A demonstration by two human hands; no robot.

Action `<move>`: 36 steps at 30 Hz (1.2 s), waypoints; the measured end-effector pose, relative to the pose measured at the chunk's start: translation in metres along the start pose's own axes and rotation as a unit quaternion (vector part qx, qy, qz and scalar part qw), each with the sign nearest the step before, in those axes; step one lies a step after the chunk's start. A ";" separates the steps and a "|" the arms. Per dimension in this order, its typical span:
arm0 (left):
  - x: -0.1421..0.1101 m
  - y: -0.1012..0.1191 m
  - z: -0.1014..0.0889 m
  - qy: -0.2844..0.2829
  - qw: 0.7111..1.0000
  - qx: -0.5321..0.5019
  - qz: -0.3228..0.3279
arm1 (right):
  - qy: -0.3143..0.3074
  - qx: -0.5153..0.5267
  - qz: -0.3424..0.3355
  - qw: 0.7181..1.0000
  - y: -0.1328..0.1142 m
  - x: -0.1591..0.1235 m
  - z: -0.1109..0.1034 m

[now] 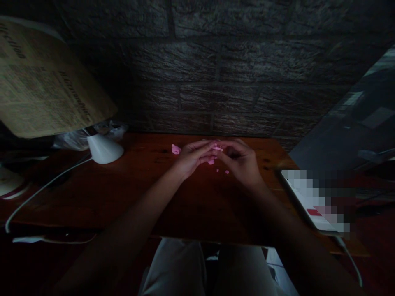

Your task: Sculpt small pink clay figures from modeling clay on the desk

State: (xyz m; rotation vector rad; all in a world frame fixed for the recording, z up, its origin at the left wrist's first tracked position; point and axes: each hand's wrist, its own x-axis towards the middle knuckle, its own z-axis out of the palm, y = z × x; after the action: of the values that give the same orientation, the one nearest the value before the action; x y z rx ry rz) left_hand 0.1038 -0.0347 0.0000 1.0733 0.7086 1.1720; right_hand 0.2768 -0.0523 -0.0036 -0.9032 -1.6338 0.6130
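Both my hands meet over the far middle of a reddish wooden table (123, 197). My left hand (193, 155) and my right hand (242, 161) have their fingertips pinched together on a small pink piece (217, 149) of soft material. A pink lump (175, 149) lies on the table just left of my left hand. A pink bit (211, 162) sits under the fingers, and tiny pink crumbs (226, 172) lie in front of my right hand.
A white lamp base (104, 149) with a printed shade (43, 82) stands at the back left, its cord (40, 191) trailing over the table. Crumpled clear plastic (111, 129) lies behind it. A blurred flat device (317, 201) rests at the right edge. A brick wall (216, 82) rises behind.
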 end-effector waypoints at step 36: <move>0.004 -0.001 -0.012 -0.086 0.989 -0.114 -0.048 | -0.102 0.161 0.100 0.976 -0.004 0.005 -0.007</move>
State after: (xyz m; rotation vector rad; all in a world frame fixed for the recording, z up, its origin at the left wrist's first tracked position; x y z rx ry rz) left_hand 0.0943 -0.0272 -0.0045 0.9250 0.4743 1.0367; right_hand 0.2820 -0.0508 0.0037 -0.7876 -1.5721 1.1082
